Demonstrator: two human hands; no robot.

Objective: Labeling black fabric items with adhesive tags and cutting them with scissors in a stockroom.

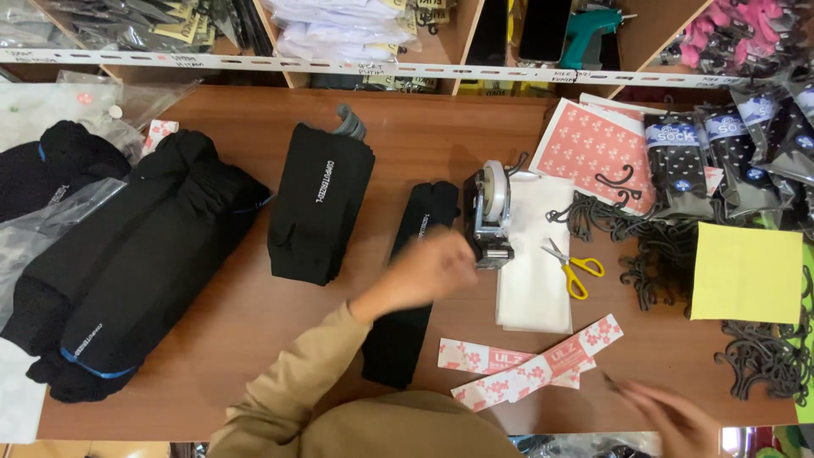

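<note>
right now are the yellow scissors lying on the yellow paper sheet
No, the yellow-handled scissors lie on the white sheet beside the tape dispenser, apart from the yellow paper.

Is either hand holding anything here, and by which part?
Cannot be told: both are motion-blurred. The left hand hovers over a long black folded sock; the right hand shows no object.

We note the tape dispenser point(492, 212) standing on the table point(424, 127) between a flat sock pair point(407, 297) to its left and scissors point(575, 265) right, with paper bands point(526, 365) lying nearer the person.
</note>
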